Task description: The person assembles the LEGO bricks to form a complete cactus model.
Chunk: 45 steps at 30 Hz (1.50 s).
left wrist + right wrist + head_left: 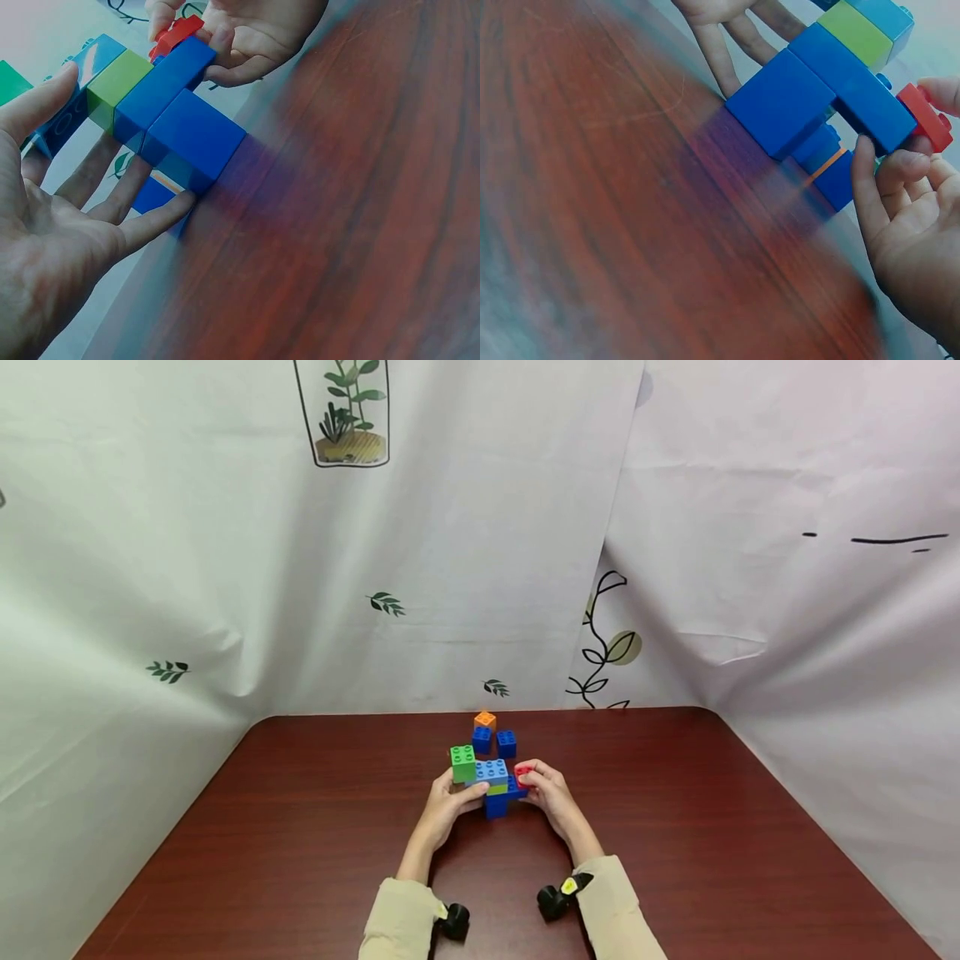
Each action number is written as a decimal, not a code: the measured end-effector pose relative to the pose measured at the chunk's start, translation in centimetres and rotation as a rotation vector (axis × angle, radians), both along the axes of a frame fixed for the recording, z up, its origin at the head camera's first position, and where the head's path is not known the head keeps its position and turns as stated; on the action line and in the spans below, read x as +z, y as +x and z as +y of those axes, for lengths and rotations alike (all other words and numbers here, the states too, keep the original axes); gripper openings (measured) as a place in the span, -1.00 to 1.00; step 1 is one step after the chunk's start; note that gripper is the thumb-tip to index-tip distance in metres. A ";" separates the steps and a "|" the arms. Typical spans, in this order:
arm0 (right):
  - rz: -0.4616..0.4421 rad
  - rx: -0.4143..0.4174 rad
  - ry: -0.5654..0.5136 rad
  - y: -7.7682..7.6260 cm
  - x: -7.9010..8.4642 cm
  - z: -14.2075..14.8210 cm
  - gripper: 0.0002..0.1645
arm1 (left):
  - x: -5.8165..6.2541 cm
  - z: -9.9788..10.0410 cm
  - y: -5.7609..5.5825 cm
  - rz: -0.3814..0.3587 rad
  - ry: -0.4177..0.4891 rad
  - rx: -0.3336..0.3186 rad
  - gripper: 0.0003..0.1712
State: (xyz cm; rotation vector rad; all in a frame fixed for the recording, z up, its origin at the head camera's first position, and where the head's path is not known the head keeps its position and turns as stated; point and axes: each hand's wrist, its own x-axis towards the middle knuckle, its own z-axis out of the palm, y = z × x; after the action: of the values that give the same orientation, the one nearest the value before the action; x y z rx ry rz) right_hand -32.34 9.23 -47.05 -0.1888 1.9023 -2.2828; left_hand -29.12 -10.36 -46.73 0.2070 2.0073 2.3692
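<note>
My left hand (441, 814) holds a built stack of toy building bricks, thumb on the light blue brick (491, 770) and fingers beneath and behind. A green brick (462, 762) juts out at the stack's left end. Under the light blue one sits a lime brick (118, 90), then a longer blue brick (163, 90) reaching right, with another blue brick (780, 103) at the bottom against the table. Between thumb and fingers my right hand (553, 797) pinches a small red brick (925, 118) at the right end of the longer blue brick. Whether it is fully seated is unclear.
Just beyond the stack stand two blue bricks, one left (482, 741) and one right (507, 743), with an orange brick (485, 720) behind near the far edge. The dark red-brown table (315, 827) meets a white patterned cloth (480, 543) at the back.
</note>
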 end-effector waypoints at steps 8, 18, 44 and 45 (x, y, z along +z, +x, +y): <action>-0.037 -0.030 0.008 0.0 0.3 -0.3 -0.80 | -0.2 0.1 -0.2 -0.008 -0.006 0.016 -0.46; -0.079 0.038 -0.040 -0.1 0.1 -0.1 -0.83 | -0.3 0.1 -0.3 0.003 -0.015 0.019 -0.45; -0.087 0.033 -0.067 -0.3 -0.2 -0.1 -0.78 | -0.2 0.0 -0.1 0.008 -0.027 0.004 -0.42; -0.088 0.035 -0.065 -0.3 -0.2 0.0 -0.78 | -0.2 0.0 -0.1 0.006 -0.030 0.004 -0.41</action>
State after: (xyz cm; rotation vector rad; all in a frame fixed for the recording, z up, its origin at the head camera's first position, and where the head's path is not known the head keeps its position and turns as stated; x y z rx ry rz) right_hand -32.61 9.19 -47.25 -0.1265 1.7700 -2.2922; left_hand -29.24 -10.33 -46.97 0.2102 2.0464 2.3421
